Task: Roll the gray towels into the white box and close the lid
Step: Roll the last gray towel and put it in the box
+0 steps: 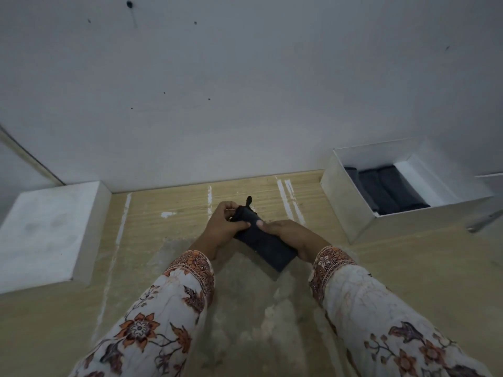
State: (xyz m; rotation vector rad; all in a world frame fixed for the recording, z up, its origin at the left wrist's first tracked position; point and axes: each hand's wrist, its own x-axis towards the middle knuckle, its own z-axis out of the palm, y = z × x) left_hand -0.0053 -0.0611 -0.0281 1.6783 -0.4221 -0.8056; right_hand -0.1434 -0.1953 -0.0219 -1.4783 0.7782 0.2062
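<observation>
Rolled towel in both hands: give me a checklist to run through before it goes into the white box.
1. Grip: left hand and right hand both hold the rolled towel: ok.
2. Roll tight: a loose end sticks out at the far end: not ok.
3. White box open: ok, no lid on it.
4. Room in box: three rolled towels lie inside, bare floor shows to their right: ok.
5. Path to box: bare wooden table between the hands and the box: ok.
6. Lid at hand: lies at far left on the table: ok.
</observation>
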